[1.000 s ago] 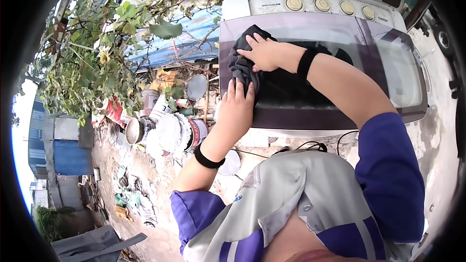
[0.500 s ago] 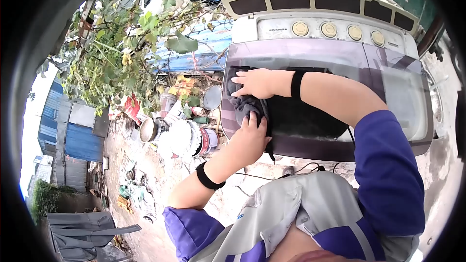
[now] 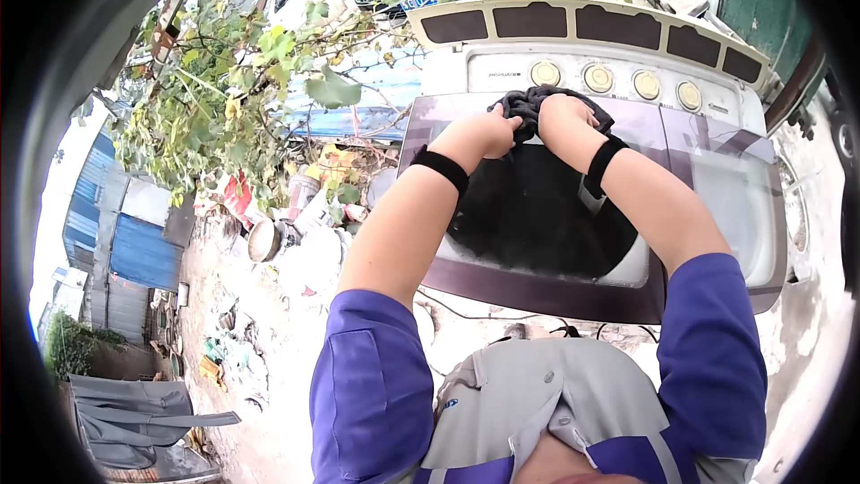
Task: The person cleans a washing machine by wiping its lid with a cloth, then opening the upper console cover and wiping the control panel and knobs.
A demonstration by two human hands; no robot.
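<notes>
A dark grey cloth (image 3: 520, 113) is bunched up near the back of a washing machine's purple see-through lid (image 3: 430, 233), just in front of the knob panel. My left hand (image 3: 493, 133) grips its left side, thumb and fingers pressed on the fabric. On the right side, my right hand (image 3: 566, 116) is closed round the cloth, its fingers partly hidden behind the hand and folds. Both wrists wear black bands. Beneath my forearms, the lid shows a dark area inside the tub.
Several cream knobs (image 3: 598, 78) line the panel, with an upright flap (image 3: 618, 25) behind it. The clear spin-side lid (image 3: 730, 188) lies to the right. Leafy vines (image 3: 331, 88) hang at the left above clutter, including a bowl (image 3: 263, 240). Grey clothing (image 3: 134, 421) hangs at lower left.
Both hands and the cloth have moved from the lid's left edge to its back middle, beside the knobs. The cloth is now gathered tighter, and the right hand's spread fingers have closed.
</notes>
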